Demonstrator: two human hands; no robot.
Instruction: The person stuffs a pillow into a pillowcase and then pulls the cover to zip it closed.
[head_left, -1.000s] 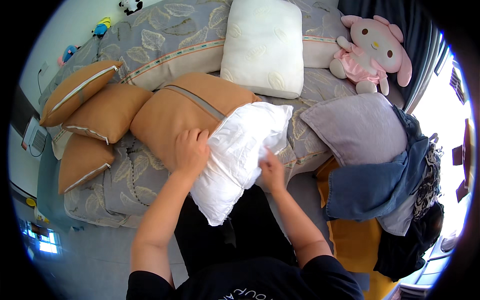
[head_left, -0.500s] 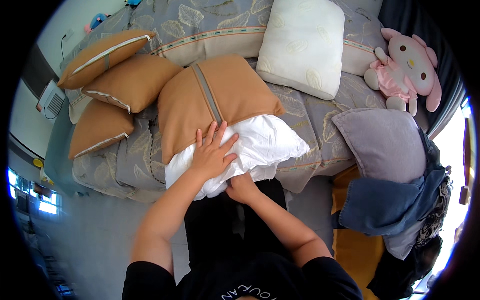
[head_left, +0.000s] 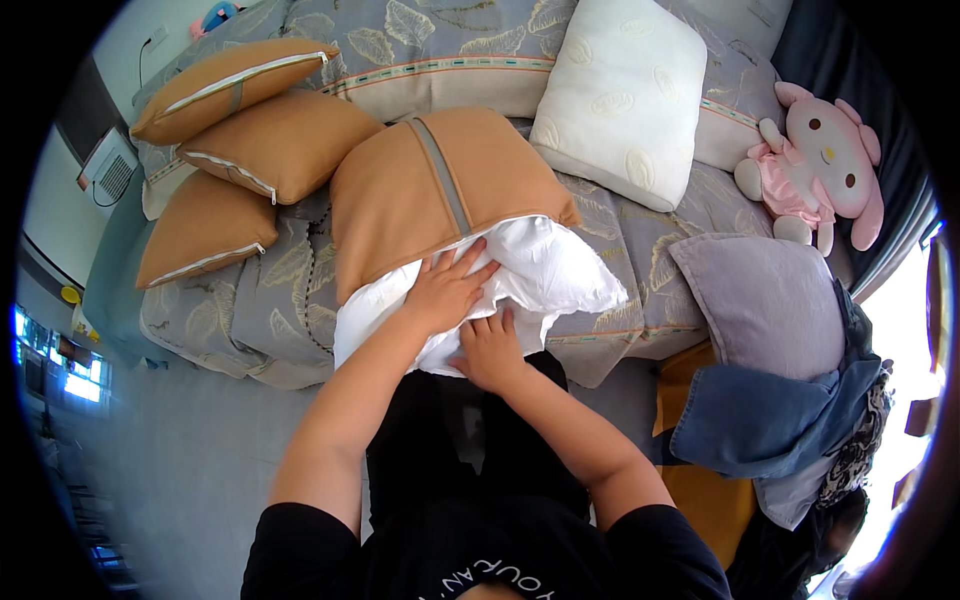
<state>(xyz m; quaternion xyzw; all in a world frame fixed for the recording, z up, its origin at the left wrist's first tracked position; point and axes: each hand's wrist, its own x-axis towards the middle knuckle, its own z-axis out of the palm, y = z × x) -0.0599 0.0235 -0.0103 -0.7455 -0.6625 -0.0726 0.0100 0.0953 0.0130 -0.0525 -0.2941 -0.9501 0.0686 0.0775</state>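
Note:
A tan cushion cover (head_left: 390, 200) with a grey stripe lies on the sofa edge in front of me. From its near opening sticks out a white cushion insert (head_left: 565, 265), its fabric creased and one corner pointing right. My left hand (head_left: 445, 292) presses on the insert with its fingers spread, the tips by the cover's edge. Close beside it, lower and to the right, my right hand (head_left: 490, 350) rests on the insert's near part, fingers stretched forward. The part of the insert inside the cover is hidden.
Several tan zipped cushions (head_left: 270, 150) are piled at the left. Behind stands a white pillow (head_left: 620, 100), with a pink plush toy (head_left: 815, 165) to its right. A grey cushion (head_left: 760, 300) and dark blue cloth (head_left: 755, 415) lie at the right. Grey sofa fabric (head_left: 270, 330) surrounds the cover.
My right hand has come up from under the insert's near edge onto its top, its fingers now showing. My left hand has shifted slightly right in the picture, along with the whole view.

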